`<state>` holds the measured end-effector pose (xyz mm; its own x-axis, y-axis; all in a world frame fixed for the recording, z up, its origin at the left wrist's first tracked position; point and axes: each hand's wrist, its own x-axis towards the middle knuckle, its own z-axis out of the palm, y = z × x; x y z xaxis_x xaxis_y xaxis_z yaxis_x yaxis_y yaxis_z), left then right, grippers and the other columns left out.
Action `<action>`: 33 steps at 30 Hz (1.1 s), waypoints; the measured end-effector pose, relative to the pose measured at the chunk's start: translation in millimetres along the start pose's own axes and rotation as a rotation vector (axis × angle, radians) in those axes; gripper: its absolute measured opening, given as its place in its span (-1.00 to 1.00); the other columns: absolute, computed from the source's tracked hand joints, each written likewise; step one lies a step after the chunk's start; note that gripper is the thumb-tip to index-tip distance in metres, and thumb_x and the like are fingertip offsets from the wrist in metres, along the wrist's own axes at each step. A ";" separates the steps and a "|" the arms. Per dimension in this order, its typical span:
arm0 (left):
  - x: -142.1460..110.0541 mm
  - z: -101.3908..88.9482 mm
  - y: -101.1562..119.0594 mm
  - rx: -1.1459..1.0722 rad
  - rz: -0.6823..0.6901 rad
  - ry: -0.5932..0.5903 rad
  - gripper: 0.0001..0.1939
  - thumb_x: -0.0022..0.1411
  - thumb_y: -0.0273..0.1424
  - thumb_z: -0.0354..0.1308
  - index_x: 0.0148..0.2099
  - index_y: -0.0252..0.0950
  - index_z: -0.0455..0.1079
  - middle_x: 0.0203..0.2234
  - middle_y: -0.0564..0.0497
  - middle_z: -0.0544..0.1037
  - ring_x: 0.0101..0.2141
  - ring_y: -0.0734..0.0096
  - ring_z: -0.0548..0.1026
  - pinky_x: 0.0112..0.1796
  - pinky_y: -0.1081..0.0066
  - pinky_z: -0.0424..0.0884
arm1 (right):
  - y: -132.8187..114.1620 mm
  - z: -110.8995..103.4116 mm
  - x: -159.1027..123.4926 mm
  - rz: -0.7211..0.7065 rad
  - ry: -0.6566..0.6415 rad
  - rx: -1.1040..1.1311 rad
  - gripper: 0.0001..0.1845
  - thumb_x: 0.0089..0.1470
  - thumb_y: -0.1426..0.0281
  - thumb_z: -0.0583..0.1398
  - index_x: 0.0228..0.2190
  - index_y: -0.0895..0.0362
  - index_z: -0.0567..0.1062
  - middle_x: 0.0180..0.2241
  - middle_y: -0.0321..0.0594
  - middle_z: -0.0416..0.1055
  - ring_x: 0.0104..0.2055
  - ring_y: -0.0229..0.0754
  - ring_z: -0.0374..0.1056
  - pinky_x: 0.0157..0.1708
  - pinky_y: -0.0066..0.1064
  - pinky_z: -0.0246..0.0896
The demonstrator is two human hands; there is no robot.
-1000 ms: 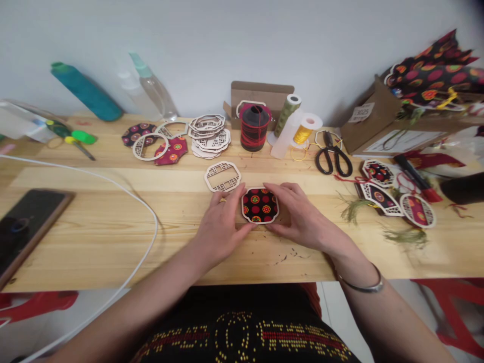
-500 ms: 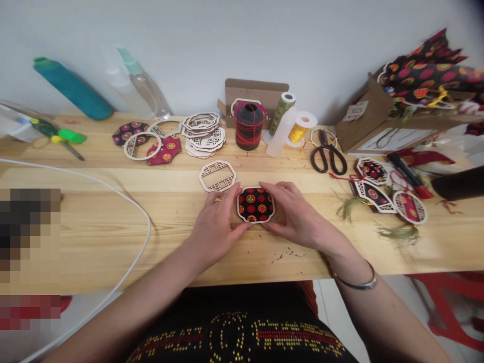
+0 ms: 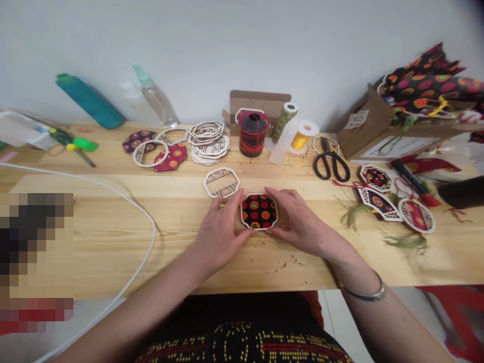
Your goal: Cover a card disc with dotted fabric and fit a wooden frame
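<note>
Couldn't make out the dark object [image 3: 26, 227] under the blocky pixelated patch [image 3: 36, 247] at left, and the black rounded thing [image 3: 463, 192] at right got cut off by the edge.

Lighting is bright, even and diffuse across the pale wall [image 3: 242, 50] and wooden table [image 3: 113, 242]; its source is out of view. Soft, faint shadows lie beside the left hand [image 3: 217, 239], right hand [image 3: 302, 222] and cardboard box [image 3: 365, 128]. Wide-angle distortion bows the table's edges. A pixelated block [image 3: 36, 257] covers part of the left edge. The far right looks softly blurred, and the top right corner is darkened.
</note>
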<state>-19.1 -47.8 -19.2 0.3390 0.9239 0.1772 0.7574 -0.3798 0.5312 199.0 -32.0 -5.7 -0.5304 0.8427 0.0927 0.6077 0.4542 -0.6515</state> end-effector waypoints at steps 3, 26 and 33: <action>0.5 -0.3 -0.5 0.016 0.030 -0.024 -0.26 0.16 -0.30 0.22 0.30 -0.26 -0.01 0.06 -0.16 0.46 0.04 0.04 0.34 0.06 0.00 0.26 | 1.3 1.2 0.4 0.001 -0.002 0.004 -0.18 0.04 0.32 0.26 0.26 0.07 0.06 0.08 -0.03 0.28 0.14 0.09 0.11 0.11 0.04 0.16; 2.3 -2.5 0.2 0.054 0.087 -0.061 -0.43 0.22 -0.32 0.15 0.23 -0.26 0.10 0.13 -0.18 0.34 0.11 0.03 0.29 0.11 -0.03 0.20 | 6.2 2.8 -0.7 -0.038 0.024 0.000 -0.14 0.03 0.25 0.27 0.27 0.02 0.03 0.15 -0.02 0.22 0.19 0.11 0.11 0.13 0.09 0.13; 1.1 -4.5 -2.0 -0.030 0.040 -0.023 -0.32 0.14 -0.21 0.24 0.24 -0.23 0.10 0.15 -0.21 0.34 0.15 -0.01 0.27 0.11 -0.06 0.21 | 0.4 -7.6 -6.2 0.044 0.069 0.054 -0.21 0.07 0.25 0.25 0.25 0.04 0.06 0.18 0.01 0.18 0.23 0.08 0.11 0.18 0.05 0.12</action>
<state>-22.7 -45.8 -16.4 0.3812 0.9068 0.1798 0.7260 -0.4141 0.5491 207.1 -34.8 -0.8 -0.4608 0.8802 0.1139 0.5959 0.4020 -0.6952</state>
